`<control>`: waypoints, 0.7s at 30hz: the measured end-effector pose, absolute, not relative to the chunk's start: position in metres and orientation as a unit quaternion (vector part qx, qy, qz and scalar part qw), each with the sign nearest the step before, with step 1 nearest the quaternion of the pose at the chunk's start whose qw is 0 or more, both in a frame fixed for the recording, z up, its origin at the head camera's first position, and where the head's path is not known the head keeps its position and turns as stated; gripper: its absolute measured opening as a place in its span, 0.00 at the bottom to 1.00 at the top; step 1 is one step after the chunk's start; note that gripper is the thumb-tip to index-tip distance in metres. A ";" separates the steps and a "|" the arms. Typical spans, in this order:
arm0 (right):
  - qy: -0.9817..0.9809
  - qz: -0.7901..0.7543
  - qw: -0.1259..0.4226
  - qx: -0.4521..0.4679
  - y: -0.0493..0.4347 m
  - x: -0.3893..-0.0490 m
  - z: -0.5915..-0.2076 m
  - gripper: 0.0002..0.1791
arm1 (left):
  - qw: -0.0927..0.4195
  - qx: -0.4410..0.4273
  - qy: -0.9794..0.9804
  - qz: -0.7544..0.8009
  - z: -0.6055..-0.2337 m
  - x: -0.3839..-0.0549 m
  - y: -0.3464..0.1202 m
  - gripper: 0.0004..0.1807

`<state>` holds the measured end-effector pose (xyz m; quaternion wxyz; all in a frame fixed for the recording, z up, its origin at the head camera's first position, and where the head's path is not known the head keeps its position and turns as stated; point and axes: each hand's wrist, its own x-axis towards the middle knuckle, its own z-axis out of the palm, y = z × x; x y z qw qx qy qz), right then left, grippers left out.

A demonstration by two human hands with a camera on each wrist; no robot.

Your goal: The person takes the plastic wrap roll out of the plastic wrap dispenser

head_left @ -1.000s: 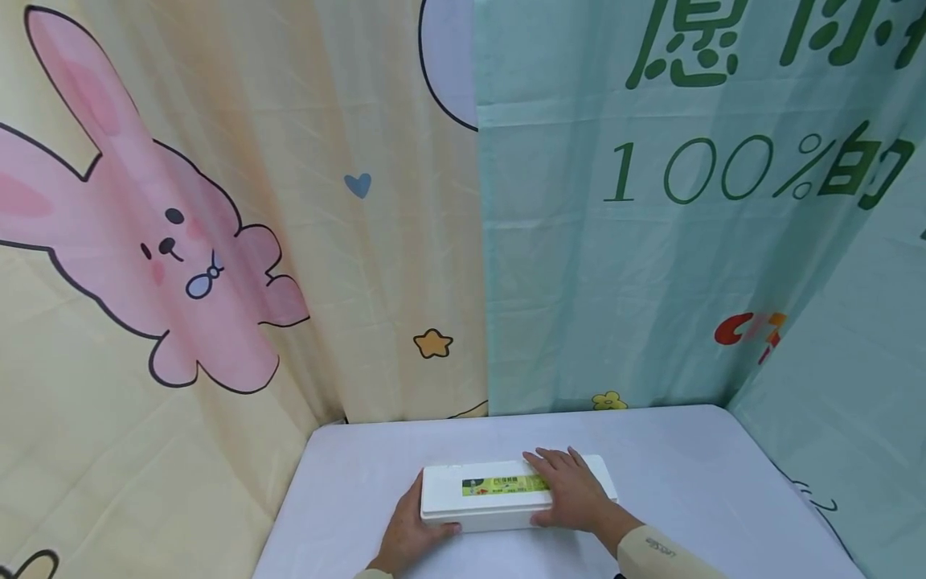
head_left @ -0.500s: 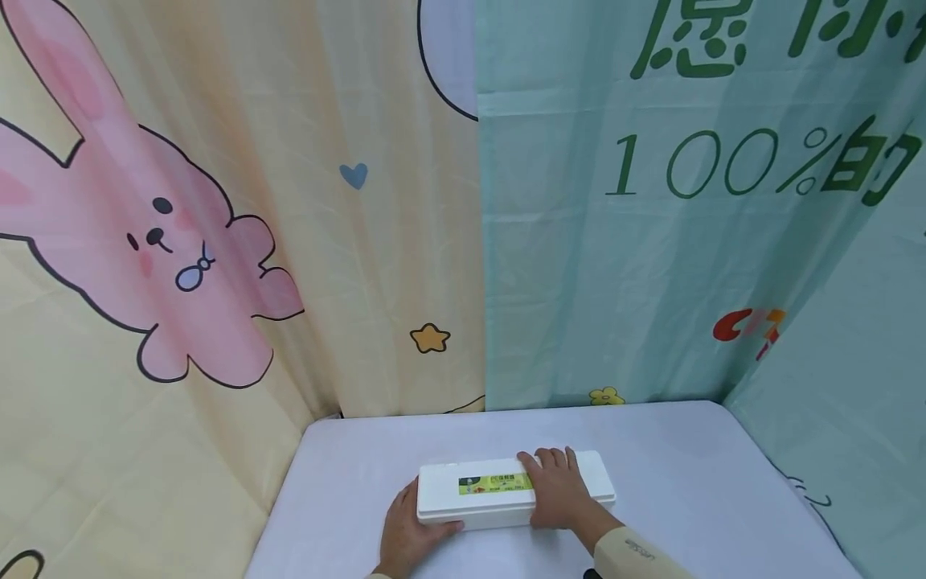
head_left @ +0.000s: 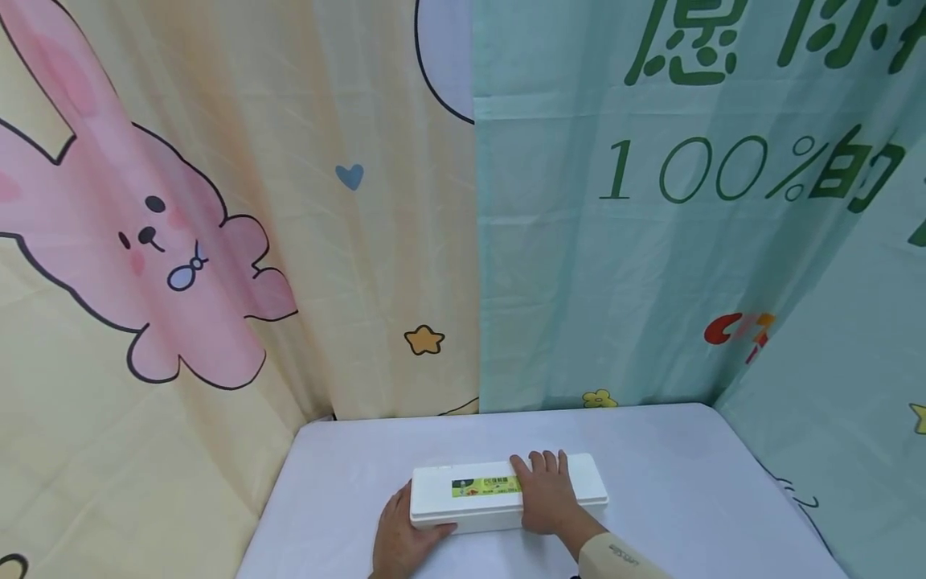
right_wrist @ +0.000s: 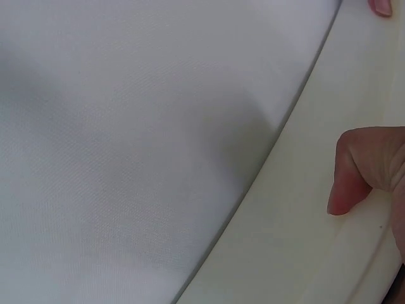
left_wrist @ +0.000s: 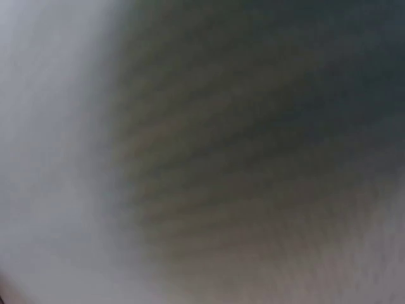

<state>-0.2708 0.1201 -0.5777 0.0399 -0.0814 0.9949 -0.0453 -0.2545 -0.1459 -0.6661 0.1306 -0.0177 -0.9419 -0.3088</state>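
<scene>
A long white cling film box [head_left: 470, 476] with a green and yellow label lies on the white-covered table in the head view. At its left end my left hand [head_left: 403, 535] grips it, thumb along the front side and fingers round the end. Across the lid, right of the middle, lies my right hand [head_left: 547, 497], with fingertips at the far edge and thumb low in front, covering part of the label. In the right wrist view the right thumb [right_wrist: 357, 168] presses the box's front wall [right_wrist: 285, 221]; another fingertip shows at the top. The left wrist view is too blurred to read.
The table's white cloth [head_left: 651, 458] surrounds the box. Printed curtains, cream with a pink rabbit [head_left: 181, 265] at left and pale green [head_left: 579, 281] with lettering at right, hang behind and beside the table.
My right hand has slid left along the lid and covers more of the label. The left hand keeps its place at the left end. The whole view has shifted slightly.
</scene>
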 end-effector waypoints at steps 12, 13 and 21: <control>0.994 -0.037 0.051 -0.084 0.118 -0.277 -0.577 0.50 | 0.110 -0.006 -0.943 -0.315 -0.665 -0.256 -0.147 0.63; 0.994 -0.036 0.054 -0.084 0.118 -0.277 -0.577 0.50 | 0.108 -0.005 -0.942 -0.316 -0.665 -0.257 -0.147 0.63; 0.991 -0.047 0.100 -0.081 0.119 -0.279 -0.564 0.51 | 0.102 0.004 -0.942 -0.318 -0.667 -0.257 -0.147 0.65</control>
